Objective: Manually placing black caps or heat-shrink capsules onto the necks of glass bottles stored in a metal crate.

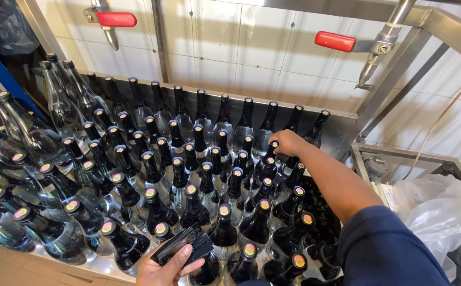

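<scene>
The right hand (289, 142) reaches far across a crowd of dark glass bottles (188, 175), its fingers curled down onto the top of one bottle (271, 151) near the back row, just before the metal back wall (342, 135); the grip is closed on that bottle's neck or cap, though the fingertips are hidden behind the knuckles. The left hand (168, 270) sits low at the near edge, its grip narrow around a small stack of dark flat sleeves (184, 244), thumb on top. The bottles stand upright and touching, most with pale round caps, on a metal desk (90, 265). Clearer bottles (24, 137) lean at the left. Two red-handled taps (335, 41) hang above, and a white plastic bag (437, 212) lies at the right. To handle that far bottle well, I judge it wise to keep the forearm lifted above the nearer necks and move straight up and down, since a sideways nudge could knock its neighbours
</scene>
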